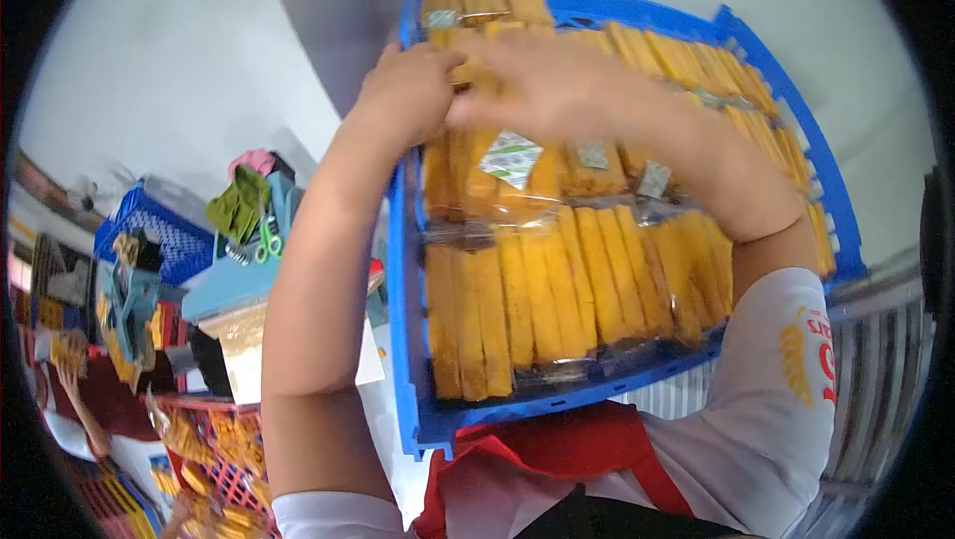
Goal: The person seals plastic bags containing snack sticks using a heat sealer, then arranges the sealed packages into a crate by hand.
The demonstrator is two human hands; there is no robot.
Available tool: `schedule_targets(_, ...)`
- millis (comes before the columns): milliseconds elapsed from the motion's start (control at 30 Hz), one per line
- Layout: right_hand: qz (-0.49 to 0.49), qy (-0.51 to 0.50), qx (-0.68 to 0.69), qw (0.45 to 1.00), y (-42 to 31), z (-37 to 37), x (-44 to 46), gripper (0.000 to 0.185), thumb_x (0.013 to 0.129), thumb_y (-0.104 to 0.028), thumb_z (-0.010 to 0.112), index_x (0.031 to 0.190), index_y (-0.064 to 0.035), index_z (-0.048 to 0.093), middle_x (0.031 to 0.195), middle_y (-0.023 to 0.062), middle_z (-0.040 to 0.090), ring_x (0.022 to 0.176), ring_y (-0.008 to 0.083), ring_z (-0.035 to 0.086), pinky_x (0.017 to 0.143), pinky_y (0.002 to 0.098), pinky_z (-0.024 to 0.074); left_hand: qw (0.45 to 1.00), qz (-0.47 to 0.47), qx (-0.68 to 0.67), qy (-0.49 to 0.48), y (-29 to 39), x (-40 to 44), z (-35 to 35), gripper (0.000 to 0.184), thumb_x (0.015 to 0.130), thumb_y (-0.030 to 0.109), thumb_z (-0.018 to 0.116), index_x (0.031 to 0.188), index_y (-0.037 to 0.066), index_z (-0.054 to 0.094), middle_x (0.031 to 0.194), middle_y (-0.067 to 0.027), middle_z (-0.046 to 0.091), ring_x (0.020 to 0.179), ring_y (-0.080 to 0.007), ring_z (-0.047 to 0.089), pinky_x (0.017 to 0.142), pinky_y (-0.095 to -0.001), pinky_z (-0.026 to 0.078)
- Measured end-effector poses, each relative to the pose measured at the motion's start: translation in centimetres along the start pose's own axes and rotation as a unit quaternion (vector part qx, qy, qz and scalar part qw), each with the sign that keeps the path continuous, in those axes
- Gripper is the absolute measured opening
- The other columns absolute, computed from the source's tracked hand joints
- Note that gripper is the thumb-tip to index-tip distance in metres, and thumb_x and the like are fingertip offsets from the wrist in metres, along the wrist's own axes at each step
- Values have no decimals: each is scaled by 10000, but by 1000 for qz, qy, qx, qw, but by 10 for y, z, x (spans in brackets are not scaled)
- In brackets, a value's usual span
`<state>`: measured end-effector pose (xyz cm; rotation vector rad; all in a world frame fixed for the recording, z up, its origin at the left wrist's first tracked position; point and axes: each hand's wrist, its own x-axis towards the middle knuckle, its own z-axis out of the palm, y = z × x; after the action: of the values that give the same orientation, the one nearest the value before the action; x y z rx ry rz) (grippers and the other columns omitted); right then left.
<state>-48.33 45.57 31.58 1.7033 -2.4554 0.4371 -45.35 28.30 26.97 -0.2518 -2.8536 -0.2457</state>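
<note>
A blue crate [401, 340] holds rows of yellow-orange sticks [557, 280] in clear plastic packs. At the crate's upper left side, my left hand [413, 87] has its fingers bent over the packs near the wall. Beside it, almost touching, my right hand [537, 82] reaches across the packs, smeared by motion. Whether either hand holds a pack cannot be made out. Small white-and-green sachets [510, 159] lie on the packs just below the hands.
At left are a blue basket [169, 236], a green cloth [239, 206], green-handled scissors [269, 241] and a red crate [214, 459] with yellow packs. A co-worker's arm [85, 405] shows at far left. Metal slats [875, 390] are at right.
</note>
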Motion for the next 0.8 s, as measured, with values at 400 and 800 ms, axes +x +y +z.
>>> schedule_targets(400, 263, -129, 28, 956, -2, -1, -55, 909, 640, -424, 603, 1333, -38, 159, 1307, 297, 229, 1118, 374, 394, 925, 377, 331, 999, -15, 9, 47, -2, 0, 5, 330, 767, 107, 407, 1054, 40, 555, 1073, -177, 536, 1029, -328, 467, 903, -392, 339)
schedule_targets(800, 363, 176, 256, 879, 189, -18, 32, 751, 645, -312, 678, 1228, -66, 274, 1197, 225, 375, 1005, 330, 490, 808, 441, 430, 998, -2, 37, 53, -5, 0, 8, 306, 799, 112, 393, 1057, 51, 546, 1065, -164, 533, 1018, -316, 466, 910, -396, 319)
